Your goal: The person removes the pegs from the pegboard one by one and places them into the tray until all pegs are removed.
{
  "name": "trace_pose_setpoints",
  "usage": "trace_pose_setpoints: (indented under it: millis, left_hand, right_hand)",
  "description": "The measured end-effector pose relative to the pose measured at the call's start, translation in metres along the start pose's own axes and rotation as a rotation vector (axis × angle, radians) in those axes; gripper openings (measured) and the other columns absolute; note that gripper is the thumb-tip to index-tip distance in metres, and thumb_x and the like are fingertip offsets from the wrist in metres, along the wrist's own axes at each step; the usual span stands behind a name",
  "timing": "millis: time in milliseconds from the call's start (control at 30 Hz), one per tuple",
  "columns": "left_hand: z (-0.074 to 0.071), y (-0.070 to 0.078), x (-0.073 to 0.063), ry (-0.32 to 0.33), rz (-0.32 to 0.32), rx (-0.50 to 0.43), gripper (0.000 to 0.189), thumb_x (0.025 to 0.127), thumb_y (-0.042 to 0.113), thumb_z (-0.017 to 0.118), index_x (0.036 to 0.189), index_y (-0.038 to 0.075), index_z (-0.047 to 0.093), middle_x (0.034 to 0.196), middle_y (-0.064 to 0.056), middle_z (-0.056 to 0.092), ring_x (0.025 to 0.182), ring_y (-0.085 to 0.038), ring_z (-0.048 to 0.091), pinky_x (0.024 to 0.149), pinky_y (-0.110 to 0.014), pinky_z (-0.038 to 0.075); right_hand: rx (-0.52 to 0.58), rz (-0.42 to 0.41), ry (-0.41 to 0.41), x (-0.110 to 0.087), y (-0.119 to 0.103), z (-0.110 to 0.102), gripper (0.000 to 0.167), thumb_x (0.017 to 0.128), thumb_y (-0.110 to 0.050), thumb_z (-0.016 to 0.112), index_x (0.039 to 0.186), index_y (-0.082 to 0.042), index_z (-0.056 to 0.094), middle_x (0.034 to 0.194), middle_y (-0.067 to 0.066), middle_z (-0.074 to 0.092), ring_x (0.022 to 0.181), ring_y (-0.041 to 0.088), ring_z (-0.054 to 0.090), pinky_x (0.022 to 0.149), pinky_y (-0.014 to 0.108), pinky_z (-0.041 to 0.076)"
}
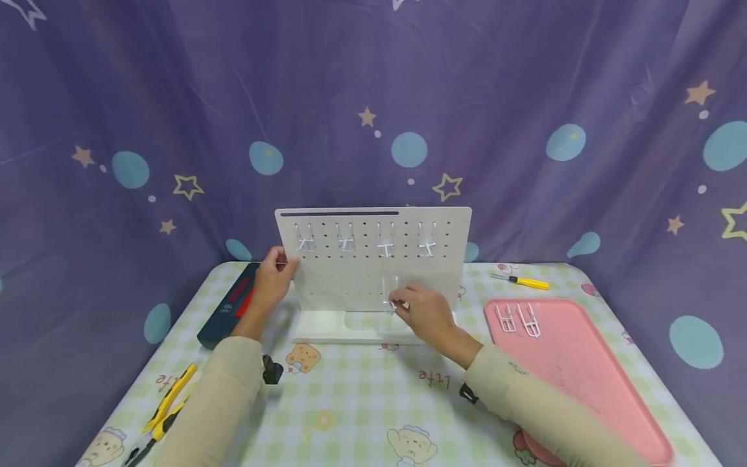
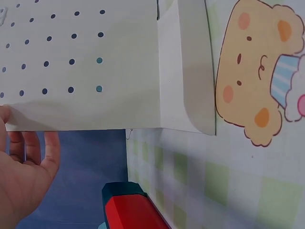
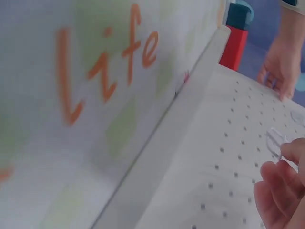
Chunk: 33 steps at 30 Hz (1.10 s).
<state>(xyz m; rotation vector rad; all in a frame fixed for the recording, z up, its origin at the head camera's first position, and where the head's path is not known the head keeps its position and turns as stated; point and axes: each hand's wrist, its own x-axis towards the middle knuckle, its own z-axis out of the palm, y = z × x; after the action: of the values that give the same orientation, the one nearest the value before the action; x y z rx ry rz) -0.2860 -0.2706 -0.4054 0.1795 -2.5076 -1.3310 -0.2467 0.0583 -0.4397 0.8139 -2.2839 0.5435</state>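
Note:
A white pegboard stands upright on its base, with several white wire hooks hung in a row along its upper part. My left hand holds the board's left edge, its thumb on the front and its fingers behind; the left wrist view shows this hand at the edge too. Low on the board, right of its middle, my right hand pinches another wire hook against or close to the front face. Whether that hook's ends sit in the holes cannot be made out.
On the right, a pink tray carries two wire hooks. A yellow-handled screwdriver lies behind it. To the left are a dark blue and red case and yellow-handled pliers. A checkered cloth covers the table.

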Motion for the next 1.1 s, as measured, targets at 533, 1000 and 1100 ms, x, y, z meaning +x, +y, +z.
trace_pose_setpoints:
  millis: [533, 1000, 1100]
  left_hand:
    - [-0.001, -0.003, 0.002, -0.011, -0.018, -0.01, 0.035, 0.104, 0.03, 0.052, 0.13, 0.005, 0.05, 0.123, -0.02, 0.061, 0.108, -0.03, 0.058, 0.09, -0.037, 0.05]
    - [0.0, 0.001, 0.005, -0.029, -0.022, -0.013, 0.036, 0.104, 0.031, 0.051, 0.13, 0.005, 0.049, 0.122, -0.019, 0.06, 0.107, -0.03, 0.057, 0.087, -0.032, 0.049]
    - [-0.001, -0.001, 0.003, -0.027, -0.023, -0.009, 0.036, 0.104, 0.032, 0.052, 0.128, 0.005, 0.05, 0.12, -0.019, 0.061, 0.105, -0.029, 0.057, 0.085, -0.031, 0.048]
  right_hand:
    - [0.032, 0.153, -0.22, -0.033, 0.074, -0.077, 0.009, 0.086, -0.017, 0.079, 0.095, -0.02, 0.079, 0.084, -0.004, 0.074, 0.07, 0.011, 0.068, 0.064, 0.031, 0.055]
    - [-0.024, 0.274, -0.121, -0.056, 0.154, -0.148, 0.006, 0.085, -0.013, 0.079, 0.091, -0.015, 0.078, 0.081, 0.003, 0.076, 0.067, 0.017, 0.068, 0.061, 0.03, 0.052]
    - [-0.033, 0.299, -0.137, -0.064, 0.169, -0.16, 0.004, 0.086, -0.014, 0.078, 0.09, -0.016, 0.078, 0.081, 0.002, 0.076, 0.067, 0.015, 0.069, 0.061, 0.029, 0.052]
